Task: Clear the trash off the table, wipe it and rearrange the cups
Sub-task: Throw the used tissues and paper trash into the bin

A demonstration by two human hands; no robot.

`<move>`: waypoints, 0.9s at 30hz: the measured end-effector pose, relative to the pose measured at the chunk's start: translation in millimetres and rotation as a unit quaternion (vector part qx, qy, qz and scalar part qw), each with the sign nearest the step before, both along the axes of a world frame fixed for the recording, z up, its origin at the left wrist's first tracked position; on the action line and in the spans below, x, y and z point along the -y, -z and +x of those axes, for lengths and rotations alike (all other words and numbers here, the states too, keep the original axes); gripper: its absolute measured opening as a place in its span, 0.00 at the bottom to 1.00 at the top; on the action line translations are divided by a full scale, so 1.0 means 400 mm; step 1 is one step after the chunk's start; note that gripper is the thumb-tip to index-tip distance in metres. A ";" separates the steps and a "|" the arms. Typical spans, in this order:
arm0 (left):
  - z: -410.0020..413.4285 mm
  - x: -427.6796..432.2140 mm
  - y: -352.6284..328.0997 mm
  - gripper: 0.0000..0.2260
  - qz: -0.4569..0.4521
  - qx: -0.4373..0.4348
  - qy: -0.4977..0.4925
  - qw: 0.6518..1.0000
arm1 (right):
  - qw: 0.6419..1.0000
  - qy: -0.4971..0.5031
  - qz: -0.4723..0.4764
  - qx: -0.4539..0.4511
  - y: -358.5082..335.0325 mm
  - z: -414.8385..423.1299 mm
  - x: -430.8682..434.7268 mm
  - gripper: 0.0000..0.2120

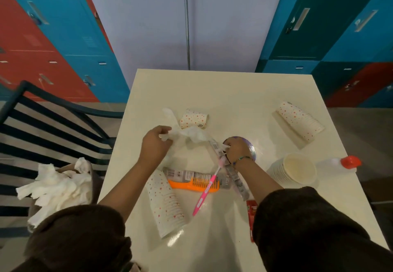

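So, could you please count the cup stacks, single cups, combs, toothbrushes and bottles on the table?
Cup stacks: 3
Single cups: 1
Combs: 1
Toothbrushes: 1
Bottles: 1
Total: 7
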State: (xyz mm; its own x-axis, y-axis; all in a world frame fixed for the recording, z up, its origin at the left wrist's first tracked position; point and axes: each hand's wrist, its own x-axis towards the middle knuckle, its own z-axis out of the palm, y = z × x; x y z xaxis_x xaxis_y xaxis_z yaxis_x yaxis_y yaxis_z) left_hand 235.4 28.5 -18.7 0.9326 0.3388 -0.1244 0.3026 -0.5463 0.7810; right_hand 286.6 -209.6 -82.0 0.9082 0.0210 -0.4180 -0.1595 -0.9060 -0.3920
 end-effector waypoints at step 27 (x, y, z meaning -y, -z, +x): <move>0.029 0.022 0.096 0.13 0.090 -0.097 0.116 0.984 | 0.845 0.252 0.453 0.130 -0.224 -0.219 -0.062 0.12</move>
State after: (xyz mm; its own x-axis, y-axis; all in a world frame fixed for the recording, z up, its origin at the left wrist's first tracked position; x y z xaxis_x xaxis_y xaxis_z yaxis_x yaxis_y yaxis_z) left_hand 247.1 19.7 -57.1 0.9520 0.1526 -0.2655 0.2877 -0.7427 0.6047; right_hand 199.1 -184.7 7.8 0.9561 -0.1911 -0.2222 -0.2371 -0.0587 -0.9697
